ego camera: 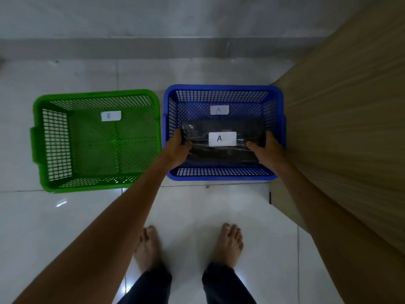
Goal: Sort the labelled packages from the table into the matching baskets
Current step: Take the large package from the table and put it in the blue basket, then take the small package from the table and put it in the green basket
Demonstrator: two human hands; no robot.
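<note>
Black wrapped package (221, 148), white label "A", inside the blue basket (223, 175) marked "A"; left hand (177, 148) and right hand (266, 151) grasp its two ends. Green basket (96, 185) marked "B" just beside, on white floor tiles (65, 227).

Glossy white tiled floor (65, 227), grey grout lines, grey skirting along its far edge. On it: green perforated plastic basket (54, 189), left, label B inside; blue perforated plastic basket (221, 177) just beside it, right, label A inside; two bare feet (149, 249) nearer.
</note>
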